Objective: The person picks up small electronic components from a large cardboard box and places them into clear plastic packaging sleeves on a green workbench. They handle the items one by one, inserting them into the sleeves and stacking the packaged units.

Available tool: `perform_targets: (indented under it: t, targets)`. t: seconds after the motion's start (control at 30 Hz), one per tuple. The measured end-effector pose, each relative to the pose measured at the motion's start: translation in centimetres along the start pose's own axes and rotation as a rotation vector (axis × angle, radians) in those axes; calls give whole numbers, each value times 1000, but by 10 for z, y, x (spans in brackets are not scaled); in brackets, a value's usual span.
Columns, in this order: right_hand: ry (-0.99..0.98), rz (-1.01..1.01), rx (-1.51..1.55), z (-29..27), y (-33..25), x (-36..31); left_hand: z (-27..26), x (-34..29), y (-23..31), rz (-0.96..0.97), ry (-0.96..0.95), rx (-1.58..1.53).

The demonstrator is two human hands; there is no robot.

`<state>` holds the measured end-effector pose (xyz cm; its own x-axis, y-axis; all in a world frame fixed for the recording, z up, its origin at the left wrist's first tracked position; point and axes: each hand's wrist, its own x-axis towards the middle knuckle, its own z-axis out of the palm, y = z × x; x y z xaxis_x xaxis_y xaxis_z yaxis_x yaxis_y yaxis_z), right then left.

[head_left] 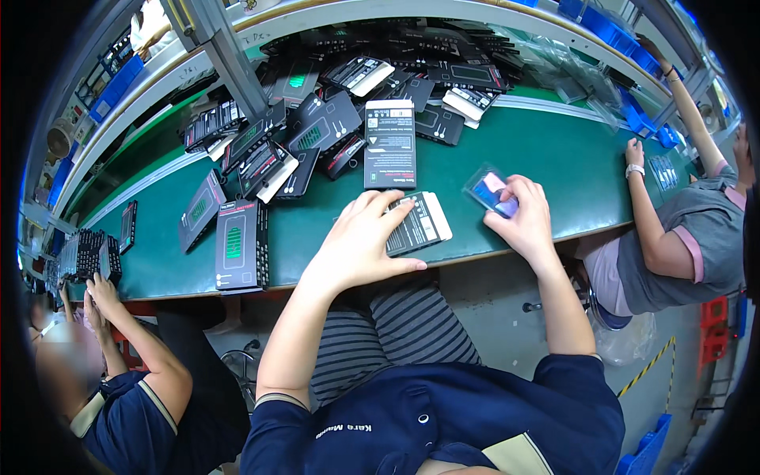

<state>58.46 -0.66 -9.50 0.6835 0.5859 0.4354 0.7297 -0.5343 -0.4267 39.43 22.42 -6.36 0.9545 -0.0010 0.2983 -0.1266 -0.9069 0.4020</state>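
My left hand [354, 241] rests at the left end of a small black carton [417, 224] near the table's front edge. Its fingers are spread, thumb on the near side and fingertips over the carton's top. A white flap shows at that carton's right end. To the right, my right hand [524, 218] pinches a clear plastic packet [480, 190] with blue and pink contents, raised a little above the green table. Straight ahead of my left hand lies another black carton [390, 146] with its white end flap pointing away.
Many black cartons [317, 123] heap up at the back under a shelf. A carton stack [241, 244] stands front left. Clear plastic bags [566, 71] lie back right. Co-workers sit left [142, 380] and right [673, 214], the right one reaching toward blue bins [633, 115].
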Motion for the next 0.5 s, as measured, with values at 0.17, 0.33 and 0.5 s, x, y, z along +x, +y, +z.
perform_targets:
  t: [0.17,0.33,0.5]
  targets:
    - [-411,-191,316,-9,-25,3,1,-1,-8,-97,-5,-8]
    - [-507,-321,547,16,-70,-4,1,-2,-6,-44,27,6]
    - [-162,-196,1316,31,-106,-5,-12,-2,6,-150,349,-258]
